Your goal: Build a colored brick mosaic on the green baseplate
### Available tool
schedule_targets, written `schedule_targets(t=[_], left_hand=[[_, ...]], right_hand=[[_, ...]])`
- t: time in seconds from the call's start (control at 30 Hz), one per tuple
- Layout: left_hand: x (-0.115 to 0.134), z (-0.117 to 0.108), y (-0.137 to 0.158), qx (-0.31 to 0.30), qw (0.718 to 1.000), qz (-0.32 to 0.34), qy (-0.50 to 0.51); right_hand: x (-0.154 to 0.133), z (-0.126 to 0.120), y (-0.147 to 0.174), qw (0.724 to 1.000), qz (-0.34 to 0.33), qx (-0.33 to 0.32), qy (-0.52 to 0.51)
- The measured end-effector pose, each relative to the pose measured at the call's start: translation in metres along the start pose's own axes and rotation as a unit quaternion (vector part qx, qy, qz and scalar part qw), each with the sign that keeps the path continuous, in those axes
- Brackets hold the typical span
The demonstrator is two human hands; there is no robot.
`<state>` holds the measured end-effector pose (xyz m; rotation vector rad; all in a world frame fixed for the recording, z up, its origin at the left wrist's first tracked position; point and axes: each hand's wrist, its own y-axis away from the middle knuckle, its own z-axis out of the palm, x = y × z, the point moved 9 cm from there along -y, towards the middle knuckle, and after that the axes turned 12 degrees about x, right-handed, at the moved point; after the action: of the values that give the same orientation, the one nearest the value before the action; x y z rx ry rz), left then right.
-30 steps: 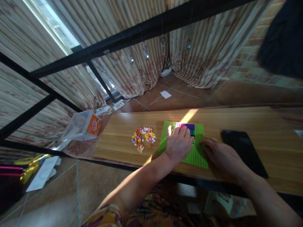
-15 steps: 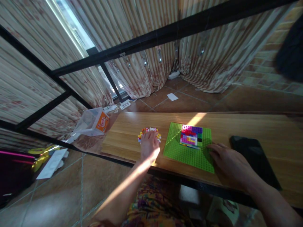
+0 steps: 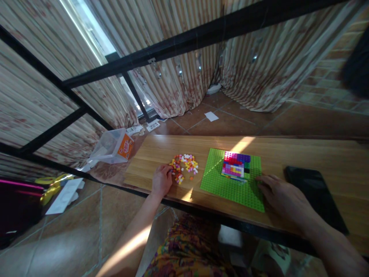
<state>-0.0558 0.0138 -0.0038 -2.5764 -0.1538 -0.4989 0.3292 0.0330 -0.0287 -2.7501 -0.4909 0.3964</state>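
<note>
A loose pile of small toy building bricks (image 3: 190, 164), orange, yellow, pink and white, lies on the wooden table. At its left edge is my left hand (image 3: 162, 181), fingers curled together against the bricks; whatever they pinch is too small to make out. To the right of the pile lies a green studded baseplate (image 3: 219, 188). A block of joined bricks (image 3: 235, 165), pink, red, purple, white and black, is built on its upper part. My right hand (image 3: 281, 193) rests at the baseplate's right edge, fingers loosely stretched and fingertips touching it.
A black phone-like slab (image 3: 315, 196) lies on the table (image 3: 155, 150) right of my right hand. On the floor beyond the table's left end stands a clear plastic box (image 3: 111, 148) with an orange label. A black metal frame (image 3: 173, 46) crosses before the curtains.
My left hand has moved left, off the top of the brick pile to its left edge, uncovering the bricks, which are more spread out. My right hand stays at the baseplate.
</note>
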Motion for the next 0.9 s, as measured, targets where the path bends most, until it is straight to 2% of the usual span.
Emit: schedule_targets(t=[0.13,0.2,0.27,0.4,0.47,0.53,0.63,0.73,0.9], left_hand=[[0.004,-0.007,-0.003,0.011,0.999,-0.034,0.039],[0.017,-0.009,-0.005,0.009,0.996,-0.043,0.082],[0.043,-0.007,-0.006,0.001,0.990,-0.032,0.135],[0.116,0.007,-0.004,-0.046,0.976,0.021,0.213],[0.149,0.013,-0.004,-0.054,0.971,0.036,0.229],[0.181,0.019,-0.004,-0.066,0.967,0.078,0.232],[0.216,0.030,-0.006,-0.086,0.963,0.135,0.218],[0.234,0.042,-0.008,-0.099,0.957,0.165,0.215],[0.244,0.055,-0.011,-0.078,0.958,0.190,0.198]], right_hand=[[0.000,0.001,0.000,1.000,0.003,-0.012,0.003],[0.000,0.002,-0.001,1.000,0.002,-0.016,0.007],[-0.001,0.002,-0.002,1.000,0.004,-0.021,0.010],[-0.004,-0.001,-0.004,0.999,0.013,-0.030,0.009],[-0.006,-0.002,-0.004,0.999,0.018,-0.037,0.006],[-0.006,-0.003,-0.004,0.999,0.028,-0.046,0.003],[-0.006,-0.003,-0.004,0.998,0.042,-0.055,-0.007],[-0.006,-0.003,-0.004,0.997,0.045,-0.059,-0.013],[-0.005,-0.003,-0.005,0.997,0.049,-0.059,-0.014]])
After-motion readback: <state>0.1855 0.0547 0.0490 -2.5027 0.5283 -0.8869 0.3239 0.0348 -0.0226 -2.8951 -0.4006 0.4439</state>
